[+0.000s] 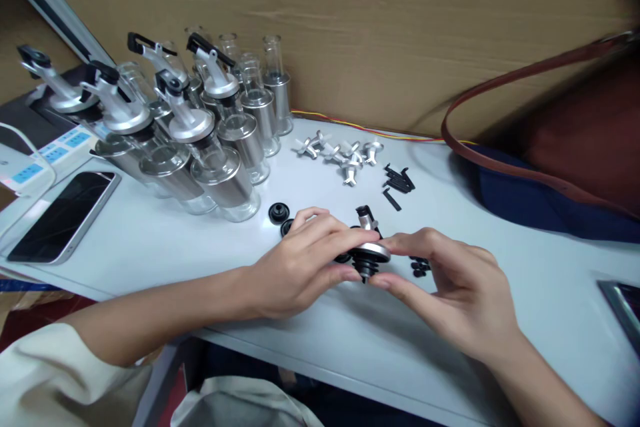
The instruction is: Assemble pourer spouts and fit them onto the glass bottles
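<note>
My left hand (305, 257) and my right hand (450, 287) meet above the white table (150, 240), both pinching a silver pourer cap (371, 250) with a black spout on top and a black plug below. Fingers of each hand close on the cap's rim from opposite sides. Two black rubber rings (278, 213) lie just behind my left hand. Small black pieces (420, 268) sit behind my right fingers.
Several glass and steel dispenser bottles (220, 160) stand at the back left, some fitted with spouts. Silver spout parts (345, 153) and black strips (397, 181) lie behind. A phone (63, 213) and power strip (45, 153) sit left; a bag with a brown strap (525, 167) right.
</note>
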Motion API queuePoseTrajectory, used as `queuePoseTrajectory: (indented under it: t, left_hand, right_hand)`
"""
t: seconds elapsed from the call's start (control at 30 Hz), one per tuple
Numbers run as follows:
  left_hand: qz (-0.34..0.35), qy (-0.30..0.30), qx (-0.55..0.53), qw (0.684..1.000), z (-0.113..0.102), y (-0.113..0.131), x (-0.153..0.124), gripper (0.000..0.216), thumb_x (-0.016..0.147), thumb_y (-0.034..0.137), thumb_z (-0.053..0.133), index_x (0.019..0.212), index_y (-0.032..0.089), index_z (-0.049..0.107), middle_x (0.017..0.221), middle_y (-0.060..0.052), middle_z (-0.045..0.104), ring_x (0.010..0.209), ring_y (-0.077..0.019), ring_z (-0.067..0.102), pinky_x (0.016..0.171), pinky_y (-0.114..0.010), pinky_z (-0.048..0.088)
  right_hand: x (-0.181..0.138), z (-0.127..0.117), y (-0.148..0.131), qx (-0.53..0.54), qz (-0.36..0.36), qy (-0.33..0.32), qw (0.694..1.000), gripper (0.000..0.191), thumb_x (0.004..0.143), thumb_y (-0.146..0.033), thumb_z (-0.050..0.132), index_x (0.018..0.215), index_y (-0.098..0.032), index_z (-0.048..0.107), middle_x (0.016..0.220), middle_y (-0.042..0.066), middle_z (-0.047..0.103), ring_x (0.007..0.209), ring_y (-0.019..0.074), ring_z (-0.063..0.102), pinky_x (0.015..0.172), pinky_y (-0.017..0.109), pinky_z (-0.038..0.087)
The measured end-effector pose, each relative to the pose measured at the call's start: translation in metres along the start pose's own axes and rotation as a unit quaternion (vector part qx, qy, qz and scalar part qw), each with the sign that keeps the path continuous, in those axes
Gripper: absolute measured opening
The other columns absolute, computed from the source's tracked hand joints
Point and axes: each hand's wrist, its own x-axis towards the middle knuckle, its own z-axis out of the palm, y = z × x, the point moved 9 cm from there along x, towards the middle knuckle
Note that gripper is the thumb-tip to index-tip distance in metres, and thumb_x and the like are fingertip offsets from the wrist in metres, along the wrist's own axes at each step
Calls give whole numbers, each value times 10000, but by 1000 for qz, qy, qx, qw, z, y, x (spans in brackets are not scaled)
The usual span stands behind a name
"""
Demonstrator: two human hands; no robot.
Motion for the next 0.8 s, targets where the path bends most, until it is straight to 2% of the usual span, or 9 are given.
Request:
queuePoseTrajectory:
  t: [0.2, 0.37, 0.5, 0.6, 0.7, 0.8]
  left_hand:
    - [-10, -14, -11, 1000, 0, 1, 1, 367, 1012, 276, 378, 1357, 191, 467, 1021, -74, 611, 924, -176, 555, 882, -319, 419]
    - [-11, -28, -6, 1000, 6, 0, 0, 392, 1003, 213, 347, 1377, 217, 463, 1052, -79, 464, 1001, -176, 504, 888, -298, 484]
    - [-5, 8, -33, 999, -2, 1, 2, 379, 972, 210, 453, 1350, 239, 454, 1025, -64, 453, 997, -172, 511, 863, -300, 521]
    - [1, 44, -60, 997, -9, 3, 3, 377, 920, 180, 549, 1290, 215, 489, 1025, -65, 479, 995, -174, 529, 873, -313, 537]
    - [13, 47, -77, 996, -7, 4, 3, 376, 877, 82, 528, 1240, 181, 545, 1051, -77, 469, 999, -166, 553, 854, -294, 553]
    - [20, 52, -88, 995, -5, 4, 2, 429, 857, 22, 512, 1253, 180, 557, 1078, -84, 486, 1012, -157, 580, 834, -263, 560]
  right_hand:
    - [4, -1, -9, -20, -31, 2, 999, 128, 857, -277, 711, 873, -230, 593, 705, -1, 719, 565, 146, 677, 530, 226, 531]
    - [9, 7, -10, -74, -61, -29, 995, 191, 909, -321, 643, 794, -222, 527, 625, -16, 659, 507, 123, 616, 508, 223, 492]
    - [9, 5, -8, -94, -63, -22, 993, 201, 873, -358, 683, 905, -213, 549, 689, 6, 650, 573, 142, 615, 550, 246, 497]
    - [9, 4, -11, -80, -70, -17, 994, 175, 888, -282, 668, 989, -215, 541, 760, 20, 655, 635, 147, 631, 599, 249, 516]
    - [8, 6, -16, -77, -86, -14, 993, 162, 895, -207, 640, 1004, -228, 523, 816, 30, 672, 677, 152, 649, 621, 251, 529]
    - [7, 5, -19, -93, -97, -5, 991, 131, 900, -209, 626, 966, -228, 515, 775, 15, 674, 637, 139, 644, 576, 235, 524]
